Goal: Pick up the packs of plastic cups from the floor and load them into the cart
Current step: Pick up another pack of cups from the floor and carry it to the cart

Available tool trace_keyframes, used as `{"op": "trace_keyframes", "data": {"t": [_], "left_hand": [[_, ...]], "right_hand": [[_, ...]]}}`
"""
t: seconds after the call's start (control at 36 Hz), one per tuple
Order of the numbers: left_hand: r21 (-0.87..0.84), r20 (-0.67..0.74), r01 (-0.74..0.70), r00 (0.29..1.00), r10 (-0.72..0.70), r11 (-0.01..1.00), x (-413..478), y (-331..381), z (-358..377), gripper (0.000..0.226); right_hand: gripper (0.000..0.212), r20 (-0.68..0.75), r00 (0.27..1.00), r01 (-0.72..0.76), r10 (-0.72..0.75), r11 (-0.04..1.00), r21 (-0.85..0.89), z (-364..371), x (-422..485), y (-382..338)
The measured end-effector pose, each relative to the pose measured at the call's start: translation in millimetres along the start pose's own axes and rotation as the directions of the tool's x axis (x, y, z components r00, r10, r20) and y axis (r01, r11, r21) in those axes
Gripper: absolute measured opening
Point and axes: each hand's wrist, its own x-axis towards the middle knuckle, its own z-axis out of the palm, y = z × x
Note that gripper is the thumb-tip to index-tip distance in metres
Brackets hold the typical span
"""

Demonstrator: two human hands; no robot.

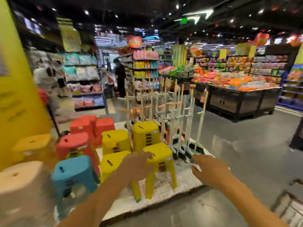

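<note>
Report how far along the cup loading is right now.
Done: nothing visible; no cup packs show. In hand: left hand and right hand reach out empty over the stools. Left: every pack; only a blurred cart edge shows at lower right.

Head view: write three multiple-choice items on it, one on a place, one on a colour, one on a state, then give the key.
1. Where is the rack of brooms relative to the plastic stools?
A. Behind and to their right
B. On top of them
C. Left of them

2. What colour is the stool standing between the two hands?
A. Blue
B. Yellow
C. Red

3. What are the left hand and the right hand holding?
A. A pack of cups each
B. One stool together
C. Nothing that shows

Key: 1 A, the broom handles rise beyond the stools; 2 B, its seat and legs are yellow; 3 C, both hands reach forward with no cup pack in them.
</note>
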Motion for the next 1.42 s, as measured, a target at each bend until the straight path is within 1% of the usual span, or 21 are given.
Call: {"op": "trace_keyframes", "data": {"t": [0.06,0.14,0.19,0.25,0.33,0.39,0.44,0.5,0.58,0.67,0.78,0.83,0.89,1.0,1.08,1.25,1.33,1.42], "left_hand": [[0.009,-0.035,0.060,0.998,-0.060,0.998,-28,-43,-14,0.051],[0.021,-0.058,0.173,0.984,-0.171,0.985,-70,-109,-32,0.042],[0.021,-0.068,0.245,0.968,-0.243,0.969,-100,-155,-41,0.040],[0.016,-0.072,0.320,0.945,-0.318,0.947,-132,-198,-49,0.040],[0.001,-0.098,0.407,0.909,-0.405,0.913,-181,-255,-62,0.039],[-0.003,-0.108,0.464,0.880,-0.462,0.886,-218,-288,-71,0.038],[-0.027,-0.136,0.533,0.836,-0.531,0.846,-257,-317,-76,0.035],[-0.068,-0.152,0.579,0.799,-0.582,0.812,-298,-338,-80,0.033],[-0.083,-0.156,0.632,0.755,-0.637,0.770,-360,-365,-79,0.028],[-0.097,-0.146,0.740,0.651,-0.745,0.666,-419,-393,-71,0.024],[-0.185,-0.157,0.832,0.500,-0.851,0.523,-485,-420,-68,0.029],[-0.223,-0.171,0.866,0.417,-0.893,0.447,-513,-429,-67,0.030],[-0.255,-0.158,0.898,0.326,-0.932,0.358,-537,-435,-65,0.031],[-0.255,-0.127,0.942,0.190,-0.974,0.217,-576,-458,-59,0.041],[-0.244,-0.113,0.956,0.137,-0.984,0.162,-590,-475,-60,0.042],[-0.216,-0.131,0.970,0.085,-0.988,0.112,-592,-516,-57,0.039],[-0.208,-0.138,0.972,0.082,-0.987,0.110,-585,-540,-52,0.038],[-0.236,-0.106,0.966,0.078,-0.991,0.102,-577,-564,-44,0.038]], "right_hand": [[0.035,0.004,0.997,0.081,-0.081,0.996,0.023,6,20,-47],[0.032,-0.014,0.974,0.228,-0.228,0.973,0.031,19,44,-123],[0.030,-0.019,0.951,0.309,-0.309,0.950,0.047,29,55,-178],[0.032,-0.017,0.925,0.381,-0.381,0.922,0.064,42,61,-233],[0.034,-0.033,0.873,0.487,-0.486,0.872,0.041,57,67,-311],[0.031,-0.010,0.843,0.536,-0.537,0.841,0.072,64,68,-362],[0.028,0.025,0.807,0.584,-0.590,0.804,0.114,72,65,-409],[0.026,0.052,0.761,0.636,-0.646,0.760,0.136,80,61,-453],[0.022,0.111,0.677,0.711,-0.727,0.686,0.158,94,51,-521],[0.025,0.152,0.553,0.795,-0.819,0.574,0.195,111,38,-586],[0.033,0.179,0.396,0.874,-0.901,0.429,0.229,126,22,-659],[0.029,0.179,0.326,0.893,-0.928,0.365,0.264,132,14,-690],[0.025,0.186,0.275,0.902,-0.943,0.320,0.290,139,6,-719],[0.023,0.178,0.194,0.921,-0.965,0.241,0.305,156,-4,-771],[0.020,0.168,0.129,0.929,-0.977,0.178,0.325,170,-4,-804],[0.030,0.213,0.108,0.920,-0.971,0.179,0.348,201,14,-853],[0.034,0.235,0.107,0.909,-0.966,0.191,0.370,218,28,-871],[0.033,0.262,0.110,0.905,-0.959,0.206,0.373,239,41,-888]]}}
